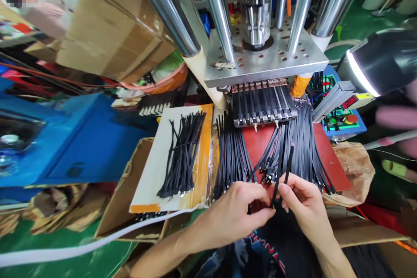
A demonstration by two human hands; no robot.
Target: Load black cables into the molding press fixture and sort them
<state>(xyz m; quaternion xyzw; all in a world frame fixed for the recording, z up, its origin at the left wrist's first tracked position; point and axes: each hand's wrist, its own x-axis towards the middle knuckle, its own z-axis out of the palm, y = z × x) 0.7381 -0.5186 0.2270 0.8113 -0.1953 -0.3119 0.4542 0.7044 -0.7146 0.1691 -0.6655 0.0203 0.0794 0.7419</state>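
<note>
My right hand (301,200) is closed, its thumb and finger pinching a flat black cable (289,163) whose free end points up. Close beside it, my left hand (246,206) pinches the lower part of a black strip that appears to belong to the same cable; the loop between the hands is partly hidden. Beyond my fingers, a bundle of black cables (299,139) fans out over a red board (332,152), with metal plug ends among them. Another cable bundle (231,152) lies left of it. A metal fixture (263,104) under the press holds several cables side by side.
The press plate (267,63) hangs over the fixture between steel columns. At left, a white board (151,156) carries a tied cable bundle (185,152). A lamp (381,63) and a button box (345,117) stand at right. A white tube (97,239) crosses the lower left.
</note>
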